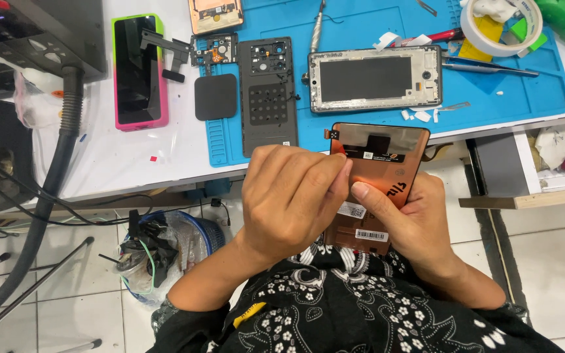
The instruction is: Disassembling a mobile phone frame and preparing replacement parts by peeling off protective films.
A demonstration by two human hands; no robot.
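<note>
Gripping a copper-backed phone display panel (377, 171) from both sides, the two hands are held just in front of the table edge, over a black floral-print garment (361, 307). The panel is cradled from beneath and along its right edge by the right hand (420, 225), whose thumb is pressed on the copper back near the white barcode stickers. The left hand (292, 196) is closed over the panel's left side, its fingertips pinched at the upper left corner near a small flex connector; what exactly is pinched cannot be told.

Beyond the hands, a blue silicone repair mat (426, 108) is laid on the white table (165, 150). On the mat, a silver phone frame (374, 78) is set lengthwise, with a black back cover (268, 95) just left of it and a black square pad (216, 97) at the mat's edge. Farther left, a phone in a pink and green case (140, 72) is placed on the bare table. At the far right corner, a roll of white tape (501, 26) is seen beside tweezers (488, 67).
</note>
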